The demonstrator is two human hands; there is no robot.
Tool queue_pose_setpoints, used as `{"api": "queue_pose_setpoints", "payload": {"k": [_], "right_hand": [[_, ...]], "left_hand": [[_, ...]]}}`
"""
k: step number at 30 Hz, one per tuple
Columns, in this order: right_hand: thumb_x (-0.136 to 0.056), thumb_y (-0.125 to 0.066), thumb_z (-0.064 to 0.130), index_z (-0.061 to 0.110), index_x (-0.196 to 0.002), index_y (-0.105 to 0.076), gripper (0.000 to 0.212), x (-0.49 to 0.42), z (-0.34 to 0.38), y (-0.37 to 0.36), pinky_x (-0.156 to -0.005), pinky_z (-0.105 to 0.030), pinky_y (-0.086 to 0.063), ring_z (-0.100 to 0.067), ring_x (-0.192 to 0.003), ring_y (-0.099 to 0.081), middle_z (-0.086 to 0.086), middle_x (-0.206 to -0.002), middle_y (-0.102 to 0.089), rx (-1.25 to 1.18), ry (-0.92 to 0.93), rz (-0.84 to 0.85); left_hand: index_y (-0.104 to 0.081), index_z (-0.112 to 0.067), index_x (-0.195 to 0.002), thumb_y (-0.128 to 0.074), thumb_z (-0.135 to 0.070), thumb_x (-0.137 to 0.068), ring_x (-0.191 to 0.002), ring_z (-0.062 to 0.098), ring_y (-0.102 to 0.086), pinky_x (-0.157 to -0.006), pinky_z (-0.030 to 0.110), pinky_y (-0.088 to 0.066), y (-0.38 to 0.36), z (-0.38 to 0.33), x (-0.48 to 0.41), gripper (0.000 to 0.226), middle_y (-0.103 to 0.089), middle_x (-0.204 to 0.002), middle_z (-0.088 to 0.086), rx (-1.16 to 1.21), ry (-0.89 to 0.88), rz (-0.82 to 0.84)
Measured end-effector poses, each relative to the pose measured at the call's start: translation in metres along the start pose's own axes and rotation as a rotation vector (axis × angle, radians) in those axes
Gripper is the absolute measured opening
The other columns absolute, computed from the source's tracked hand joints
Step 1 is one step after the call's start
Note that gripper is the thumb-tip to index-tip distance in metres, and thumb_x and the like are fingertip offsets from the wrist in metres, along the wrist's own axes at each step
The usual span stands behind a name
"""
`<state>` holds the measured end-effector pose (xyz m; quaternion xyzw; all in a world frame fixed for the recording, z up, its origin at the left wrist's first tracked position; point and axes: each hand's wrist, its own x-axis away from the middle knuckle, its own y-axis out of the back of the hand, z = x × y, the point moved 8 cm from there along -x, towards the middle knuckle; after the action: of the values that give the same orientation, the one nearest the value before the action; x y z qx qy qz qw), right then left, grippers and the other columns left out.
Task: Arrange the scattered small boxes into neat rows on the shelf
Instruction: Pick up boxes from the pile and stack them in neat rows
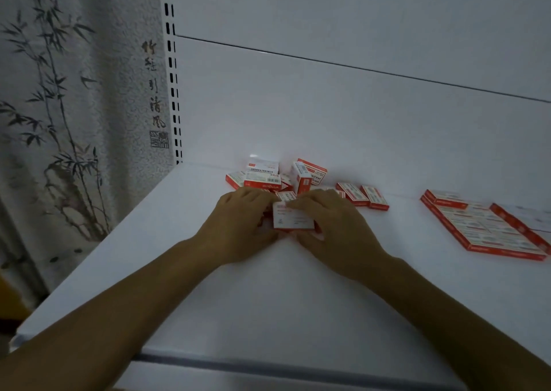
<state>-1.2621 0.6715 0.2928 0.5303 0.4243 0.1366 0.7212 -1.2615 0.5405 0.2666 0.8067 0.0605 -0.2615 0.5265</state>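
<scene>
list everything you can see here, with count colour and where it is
held box: one, white and red, mid shelf between both hands
pile of boxes: several, count unclear, red and white, jumbled by the back panel
loose flat boxes: two, red and white, right of the pile
arranged boxes: count unclear, red and white, rows at far right
shelf: one, white
back panel: one, white, behind shelf
slotted upright: one, white, panel's left edge
bamboo painting: one, grey, far left
left hand: grips held box's left side
right hand: grips its right side
</scene>
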Motion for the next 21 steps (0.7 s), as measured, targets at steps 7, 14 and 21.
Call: {"api": "queue_pose_setpoints", "payload": {"k": [7,14,21], "right_hand": [[-0.069,-0.062,0.059,0.021,-0.138,-0.036,0.083,0.007,-0.024,0.011,-0.100,-0.027,-0.025,-0.014,-0.118,-0.044,0.001,-0.132,-0.051,-0.218,-0.218,-0.103],[-0.063,-0.062,0.060,0.044,-0.131,-0.022,0.080,0.013,-0.026,0.029,-0.074,0.009,-0.030,0.012,-0.094,-0.050,0.022,-0.108,-0.052,-0.420,-0.274,-0.221],[-0.072,-0.061,0.044,0.044,-0.122,-0.031,0.058,0.010,-0.005,0.038,-0.072,0.008,-0.034,0.025,-0.093,-0.048,0.035,-0.104,-0.042,-0.507,-0.168,-0.263]], "left_hand": [[-0.055,-0.021,-0.123,-0.071,-0.043,-0.075,-0.121,0.025,-0.048,-0.105,0.046,-0.033,0.025,-0.020,0.003,0.055,-0.059,-0.126,0.001,0.010,-0.019,-0.136],[-0.053,-0.020,-0.126,-0.066,-0.032,-0.073,-0.115,0.027,-0.052,-0.101,0.035,-0.029,0.057,-0.029,0.012,0.055,-0.061,-0.122,0.002,0.099,-0.027,-0.362],[-0.049,-0.019,-0.128,-0.065,-0.034,-0.075,-0.112,0.028,-0.055,-0.099,0.039,-0.036,0.056,-0.034,0.013,0.057,-0.061,-0.121,0.004,0.125,-0.051,-0.348]]}}
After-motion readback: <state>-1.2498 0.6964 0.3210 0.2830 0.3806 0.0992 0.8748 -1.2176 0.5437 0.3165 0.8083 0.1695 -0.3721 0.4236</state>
